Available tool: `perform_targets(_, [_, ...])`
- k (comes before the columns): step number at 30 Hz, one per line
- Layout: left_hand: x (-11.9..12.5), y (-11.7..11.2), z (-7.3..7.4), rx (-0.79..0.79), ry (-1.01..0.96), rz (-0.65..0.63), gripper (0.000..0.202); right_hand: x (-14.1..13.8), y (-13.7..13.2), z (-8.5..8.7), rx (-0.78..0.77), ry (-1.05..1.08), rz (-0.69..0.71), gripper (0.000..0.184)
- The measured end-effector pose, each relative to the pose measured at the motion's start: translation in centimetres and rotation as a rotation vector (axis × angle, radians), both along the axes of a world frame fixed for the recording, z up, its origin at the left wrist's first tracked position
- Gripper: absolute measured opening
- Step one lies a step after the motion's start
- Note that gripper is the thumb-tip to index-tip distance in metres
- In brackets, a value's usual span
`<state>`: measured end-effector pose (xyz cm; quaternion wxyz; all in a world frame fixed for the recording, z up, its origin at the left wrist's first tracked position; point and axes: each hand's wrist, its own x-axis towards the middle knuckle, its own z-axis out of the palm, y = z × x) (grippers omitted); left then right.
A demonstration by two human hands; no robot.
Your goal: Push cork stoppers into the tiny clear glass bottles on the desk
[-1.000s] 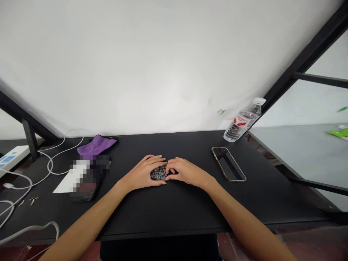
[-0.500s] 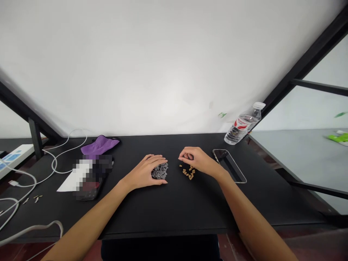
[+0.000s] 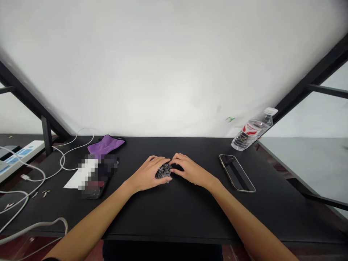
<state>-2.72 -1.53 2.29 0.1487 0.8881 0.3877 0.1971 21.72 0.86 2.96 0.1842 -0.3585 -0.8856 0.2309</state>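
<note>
A small heap of clear, shiny plastic-like pieces (image 3: 163, 172) lies on the black table. My left hand (image 3: 145, 175) is cupped round its left side, thumb in front and fingers behind, touching the heap. From the right, my right hand (image 3: 194, 172) reaches to the heap's edge, its thumb and forefinger tips close together there. Whatever those fingertips hold, if anything, is too small to make out. The small brown pieces seen earlier are hidden under my right hand.
A phone (image 3: 237, 173) lies to the right, with a water bottle (image 3: 252, 131) behind it against the wall. On the left are a purple cloth (image 3: 106, 145), a partly blurred dark device (image 3: 94, 190), white paper (image 3: 74, 179), white cables (image 3: 63, 159) and a power strip (image 3: 24, 156).
My right hand has moved left from the brown pieces to the clear heap, now meeting my left hand there. My left hand stays round the heap. The view has shifted slightly.
</note>
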Motion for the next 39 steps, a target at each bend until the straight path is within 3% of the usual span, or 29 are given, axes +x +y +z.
perform_targets(6, [0.9, -0.3, -0.4, 0.074, 0.079, -0.023, 0.081, 0.4, 0.0, -0.1, 0.026, -0.014, 0.004, 0.02])
perform_targets(13, [1.4, -0.7, -1.1, 0.112, 0.142, 0.004, 0.074, 1.7, 0.0, 0.6, -0.028, -0.041, -0.05, 0.016])
perform_targets(19, [1.4, -0.7, -1.3, 0.147, 0.164, 0.015, 0.057, 1.7, -0.4, 0.9, -0.067, -0.006, -0.057, 0.01])
perform_targets(31, [1.1, -0.8, -1.4, 0.074, 0.168, 0.039, 0.055, 1.8, -0.8, 0.6, 0.006, -0.003, -0.024, 0.007])
perform_targets(39, [0.6, -0.5, -1.5, 0.145, 0.176, 0.122, 0.057, 2.0, -0.7, 0.6, 0.049, -0.018, -0.04, 0.007])
